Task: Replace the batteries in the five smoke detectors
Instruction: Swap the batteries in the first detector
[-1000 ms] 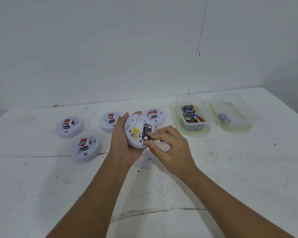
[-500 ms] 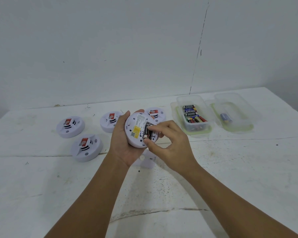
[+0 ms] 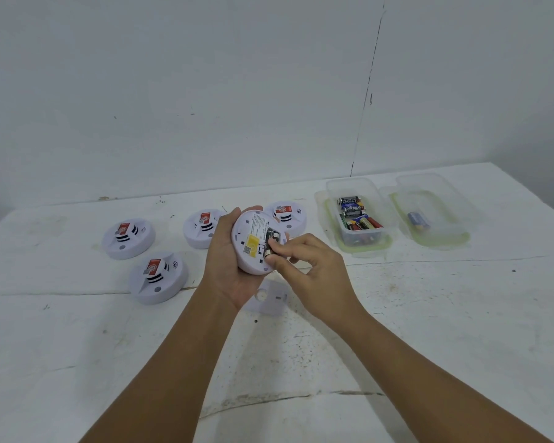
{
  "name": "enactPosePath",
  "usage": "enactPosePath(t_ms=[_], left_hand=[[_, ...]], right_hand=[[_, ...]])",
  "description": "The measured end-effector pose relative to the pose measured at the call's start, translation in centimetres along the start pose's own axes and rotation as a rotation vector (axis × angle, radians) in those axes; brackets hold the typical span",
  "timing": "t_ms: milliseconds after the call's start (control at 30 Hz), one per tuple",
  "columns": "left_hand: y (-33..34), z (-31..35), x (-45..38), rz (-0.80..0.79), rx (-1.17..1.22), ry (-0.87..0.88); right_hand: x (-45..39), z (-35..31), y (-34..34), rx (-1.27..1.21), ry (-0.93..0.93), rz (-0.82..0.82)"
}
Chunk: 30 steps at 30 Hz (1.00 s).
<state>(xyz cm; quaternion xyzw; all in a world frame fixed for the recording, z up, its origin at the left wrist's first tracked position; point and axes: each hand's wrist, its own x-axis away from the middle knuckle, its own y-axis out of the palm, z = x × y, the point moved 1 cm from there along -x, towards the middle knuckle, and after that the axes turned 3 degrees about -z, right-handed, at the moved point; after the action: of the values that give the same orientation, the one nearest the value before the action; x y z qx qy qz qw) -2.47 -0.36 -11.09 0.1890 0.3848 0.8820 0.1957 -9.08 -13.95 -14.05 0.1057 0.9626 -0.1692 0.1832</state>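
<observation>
My left hand (image 3: 227, 270) grips a white round smoke detector (image 3: 248, 247) above the table, tilted with its back toward me and its battery compartment uncovered. A battery (image 3: 270, 243) lies in that compartment. My right hand (image 3: 311, 270) pinches this battery, thumb on its lower end and curled fingers at its right side. Several other detectors rest face up on the table: two at the left (image 3: 128, 238) (image 3: 157, 278), one behind my left hand (image 3: 199, 230) and one behind the held unit (image 3: 290, 215). The detector's loose white cover (image 3: 269, 298) lies on the table under my hands.
At the back right, a clear plastic tub (image 3: 333, 187) holds several batteries. Beside it a second clear tub (image 3: 442, 190) holds one blue battery (image 3: 418, 220). The white table (image 3: 429, 314) meets a white wall behind.
My right hand's thumb has slid down to the battery's lower end and its fingers have shifted lower along the compartment. The left hand keeps the detector nearly still.
</observation>
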Motion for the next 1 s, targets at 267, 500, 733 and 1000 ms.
enactPosePath(t_ms=[267,500,733,1000], left_hand=[[-0.7,-0.1,-0.3,0.051,0.003,0.013],[-0.8,0.6,-0.3,0.021,-0.036,0.01],[-1.0,0.5,-0.1,0.04,-0.072,0.005],[-1.2,0.6,0.7,0.119,-0.29,-0.014]], right_hand=[[-0.9,-0.1,-0.2,-0.046,0.09,-0.074],[-1.4,-0.5,0.3,-0.167,0.183,-0.07],[-2.5,-0.8,-0.2,-0.355,0.391,-0.152],[-1.8,-0.9,-0.4,-0.393,0.464,-0.261]])
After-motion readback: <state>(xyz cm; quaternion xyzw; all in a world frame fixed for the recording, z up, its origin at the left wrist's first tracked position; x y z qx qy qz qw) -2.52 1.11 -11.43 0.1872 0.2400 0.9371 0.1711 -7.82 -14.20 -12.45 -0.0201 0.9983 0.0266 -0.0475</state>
